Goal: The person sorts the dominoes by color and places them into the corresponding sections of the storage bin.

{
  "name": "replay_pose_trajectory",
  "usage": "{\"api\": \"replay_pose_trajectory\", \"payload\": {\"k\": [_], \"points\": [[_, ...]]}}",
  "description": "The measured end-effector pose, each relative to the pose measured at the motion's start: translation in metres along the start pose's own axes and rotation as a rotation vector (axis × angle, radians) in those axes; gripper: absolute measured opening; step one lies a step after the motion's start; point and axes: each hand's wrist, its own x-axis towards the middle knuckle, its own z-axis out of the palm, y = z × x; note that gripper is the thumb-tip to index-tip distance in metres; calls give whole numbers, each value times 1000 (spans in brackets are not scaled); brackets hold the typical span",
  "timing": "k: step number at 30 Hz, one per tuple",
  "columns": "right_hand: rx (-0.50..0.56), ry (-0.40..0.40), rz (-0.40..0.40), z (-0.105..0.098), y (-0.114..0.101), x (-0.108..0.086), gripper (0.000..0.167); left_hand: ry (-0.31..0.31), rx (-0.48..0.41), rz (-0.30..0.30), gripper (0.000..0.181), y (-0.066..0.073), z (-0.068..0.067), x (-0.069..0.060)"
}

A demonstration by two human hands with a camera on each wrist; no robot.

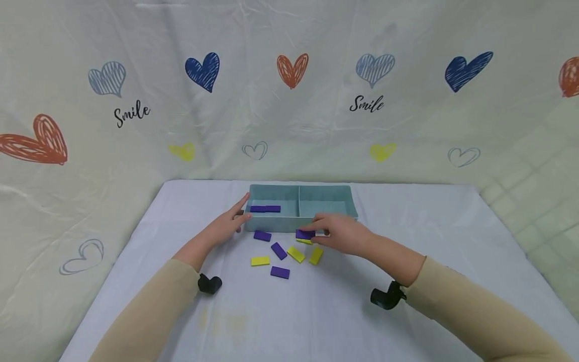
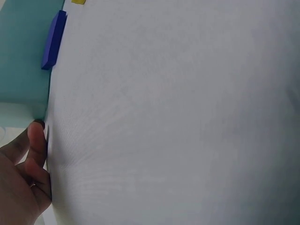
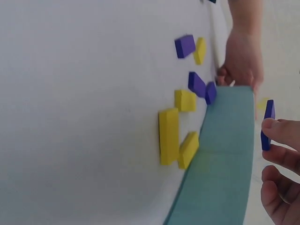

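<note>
A teal box [image 1: 276, 224] with two compartments stands on the table, two purple blocks [image 1: 265, 208] lying end to end in its left one. At the box's left end my left hand [image 1: 222, 227] touches it, index finger stretched along the side and thumb at the front corner. My right hand [image 1: 346, 234] pinches a purple block [image 3: 268, 125] between thumb and fingers, raised at the box's front wall. In the head view, a yellow block [image 1: 304, 242] shows partly hidden below the held one.
In front of the box lie loose purple blocks, one close to its wall [image 1: 262, 236], another slanted [image 1: 279, 251] and one nearer [image 1: 280, 272]. Yellow blocks lie among them: left [image 1: 260, 261], middle [image 1: 296, 254], right [image 1: 316, 256]. A heart-printed cloth [image 1: 289, 120] hangs behind the table.
</note>
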Motion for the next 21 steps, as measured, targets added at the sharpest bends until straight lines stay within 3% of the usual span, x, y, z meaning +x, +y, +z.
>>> {"api": "replay_pose_trajectory", "payload": {"k": [6,14,21], "points": [[6,2,36,-14,7,15,39,-2,9,-12,67,2,-1,-1],[19,49,-6,-22,16,43,38,2,4,1,67,-1,-1,1],[-13,-14,56,-25,9,74,40,1,9,-8,66,0,1,1]]}}
